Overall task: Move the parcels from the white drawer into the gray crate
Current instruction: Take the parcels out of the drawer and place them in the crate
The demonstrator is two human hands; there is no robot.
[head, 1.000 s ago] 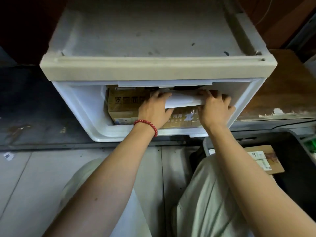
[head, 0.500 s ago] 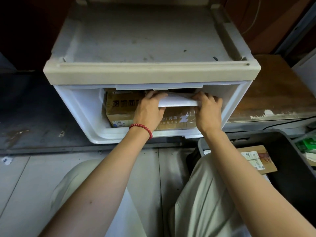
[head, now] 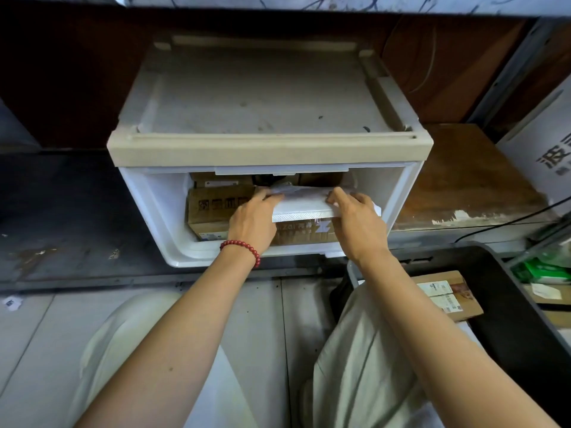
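White padded parcel (head: pixel 304 208), soft and flat, is pinched at both ends. The left hand (head: pixel 251 220) curls over its left end and the right hand (head: pixel 355 220) clamps its right end, thumb on top. It lies on a brown cardboard box (head: pixel 213 208) directly under the grip, inside the white drawer (head: pixel 148 211).

Likely trouble starts close in. The parcel looks limp, so its unsupported middle could sag and slide out of the fingers. Just above the grip, the cabinet's front lip hangs low, and a lift that comes too early could snag the parcel's back edge. Friction might also drag the box underneath forward. The gray crate (head: pixel 506 304) sits below and to the right of the grip, partly behind the person's knee, so a hurried swing could drop the parcel short. One brown parcel (head: pixel 448 295) already lies there.

Compared with half a second ago, the parcel has come forward from under the lip, showing more of its top and front edge. Both hands have drawn back with it.
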